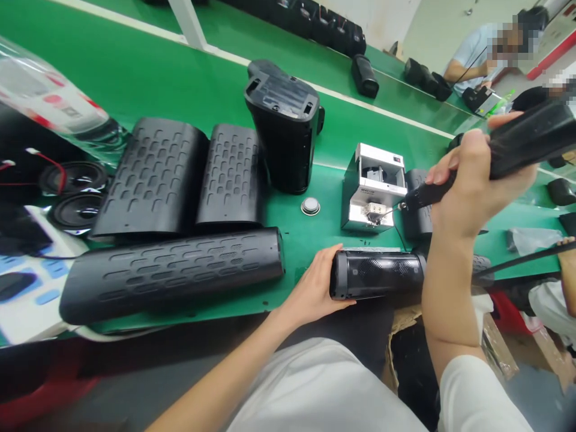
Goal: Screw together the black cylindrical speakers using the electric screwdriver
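In my right hand is a black electric screwdriver, held by its body. Its thin bit points left and meets the front of a silver screw feeder on the green bench. My left hand grips the left end of a glossy black speaker housing lying at the bench's near edge, thumb below and fingers over the end. Just beyond the left hand lies a small round silver metal piece. An upright black housing stands behind that piece.
Black textured housings stand at the left, with another lying in front. Loose speaker drivers and a clear plastic bag are at far left. A person works across the bench; another person's hand shows at far right.
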{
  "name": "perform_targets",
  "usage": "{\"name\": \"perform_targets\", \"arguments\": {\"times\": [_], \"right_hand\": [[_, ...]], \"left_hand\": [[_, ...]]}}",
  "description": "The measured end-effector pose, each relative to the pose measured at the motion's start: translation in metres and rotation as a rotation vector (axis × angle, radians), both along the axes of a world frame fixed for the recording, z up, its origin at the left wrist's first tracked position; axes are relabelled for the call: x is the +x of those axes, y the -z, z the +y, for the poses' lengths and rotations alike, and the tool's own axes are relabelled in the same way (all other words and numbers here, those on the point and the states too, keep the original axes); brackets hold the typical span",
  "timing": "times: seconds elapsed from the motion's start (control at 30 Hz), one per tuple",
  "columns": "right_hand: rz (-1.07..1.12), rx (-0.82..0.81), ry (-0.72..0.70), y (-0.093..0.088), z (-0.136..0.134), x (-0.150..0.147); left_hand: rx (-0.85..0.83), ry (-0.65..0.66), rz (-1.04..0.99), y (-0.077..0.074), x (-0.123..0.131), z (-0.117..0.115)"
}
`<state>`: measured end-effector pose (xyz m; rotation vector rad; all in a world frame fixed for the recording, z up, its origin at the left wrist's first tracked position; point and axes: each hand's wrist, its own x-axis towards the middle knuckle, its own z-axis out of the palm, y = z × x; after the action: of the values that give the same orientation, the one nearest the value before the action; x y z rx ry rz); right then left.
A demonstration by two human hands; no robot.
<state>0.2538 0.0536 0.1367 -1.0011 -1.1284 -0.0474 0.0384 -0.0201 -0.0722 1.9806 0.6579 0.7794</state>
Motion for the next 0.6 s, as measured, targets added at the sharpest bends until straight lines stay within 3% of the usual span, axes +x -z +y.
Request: {"name": "perform_targets", "arguments": {"times": [0.37,0.6], "right_hand": [[-0.006,0.182,-0.016,0.011,0.014,0.008],[0.029,0.098,-0.066,0.011,-0.006,0.003]], "left_hand": [[0.029,0.021,-0.052,0.001,-0.001,-0.001],[0.065,0.046,-0.045,0.005,-0.003,-0.001]]}}
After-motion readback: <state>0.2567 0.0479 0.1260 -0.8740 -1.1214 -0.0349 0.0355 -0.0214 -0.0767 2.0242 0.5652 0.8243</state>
